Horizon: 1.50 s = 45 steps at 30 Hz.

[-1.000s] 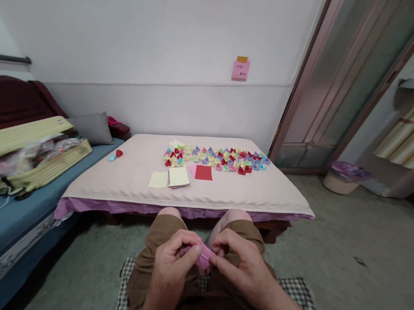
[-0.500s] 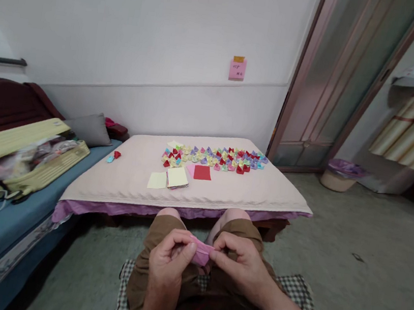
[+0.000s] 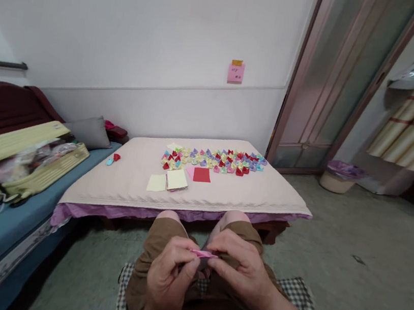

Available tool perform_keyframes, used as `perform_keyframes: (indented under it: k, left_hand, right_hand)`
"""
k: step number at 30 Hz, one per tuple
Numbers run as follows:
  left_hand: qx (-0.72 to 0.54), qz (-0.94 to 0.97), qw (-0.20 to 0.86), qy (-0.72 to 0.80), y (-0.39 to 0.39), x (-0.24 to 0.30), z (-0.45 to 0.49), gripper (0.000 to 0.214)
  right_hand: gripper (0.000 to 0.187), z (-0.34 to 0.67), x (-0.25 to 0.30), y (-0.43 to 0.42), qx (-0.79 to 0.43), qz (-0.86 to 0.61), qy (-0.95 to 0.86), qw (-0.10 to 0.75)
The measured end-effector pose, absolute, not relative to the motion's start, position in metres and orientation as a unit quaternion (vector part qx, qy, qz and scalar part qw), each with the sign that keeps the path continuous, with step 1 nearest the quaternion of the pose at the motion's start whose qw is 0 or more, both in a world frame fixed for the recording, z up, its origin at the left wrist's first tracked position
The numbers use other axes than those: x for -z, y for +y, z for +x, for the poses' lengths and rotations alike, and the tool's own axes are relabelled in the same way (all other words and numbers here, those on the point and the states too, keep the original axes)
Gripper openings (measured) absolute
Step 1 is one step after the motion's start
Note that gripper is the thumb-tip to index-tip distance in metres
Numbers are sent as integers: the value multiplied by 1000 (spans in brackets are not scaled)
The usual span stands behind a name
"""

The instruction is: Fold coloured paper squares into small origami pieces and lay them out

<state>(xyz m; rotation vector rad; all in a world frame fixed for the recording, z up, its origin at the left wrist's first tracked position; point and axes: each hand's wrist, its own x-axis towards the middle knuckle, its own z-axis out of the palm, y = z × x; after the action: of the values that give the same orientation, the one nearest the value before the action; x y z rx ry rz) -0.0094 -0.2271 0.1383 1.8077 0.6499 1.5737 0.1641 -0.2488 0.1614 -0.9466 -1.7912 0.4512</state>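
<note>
While it lies almost edge-on to the camera, the pink paper point(image 3: 202, 253) sits above the lap, pinched from both sides. The left hand point(image 3: 170, 278) grips its left end between thumb and fingers, and the right hand point(image 3: 240, 270) nips the right end the same way. Beyond the knees stands a low table point(image 3: 263, 196) carrying a stack of yellow sheets point(image 3: 177, 179), a red sheet point(image 3: 201, 174) and a row of small folded paper pieces point(image 3: 214, 159).
</note>
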Motion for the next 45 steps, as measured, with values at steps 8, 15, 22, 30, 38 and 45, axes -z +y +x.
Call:
perform_keyframes:
  k: [8, 15, 22, 30, 38, 45]
  left_hand:
    - [-619, 721, 228, 210, -235, -137, -7, 38]
    - [-617, 681, 292, 266, -236, -137, -3, 20]
    - [-580, 513, 516, 367, -227, -136, 5, 23]
    - [-504, 487, 620, 354, -210, -131, 5, 46]
    - [-496, 493, 597, 393, -216, -136, 6, 40]
    - [-484, 537, 584, 369, -213, -131, 1, 20]
  right_hand:
    - [13, 164, -157, -254, -53, -387, -771, 503]
    - [21, 158, -156, -254, -138, -418, -740, 509]
    - [8, 159, -150, -245, -322, -456, -666, 494]
    - [12, 159, -139, -237, -450, -477, -530, 538]
    - [16, 164, -139, -234, -484, -468, -507, 538]
    - [14, 166, -136, -233, -486, -429, -522, 554]
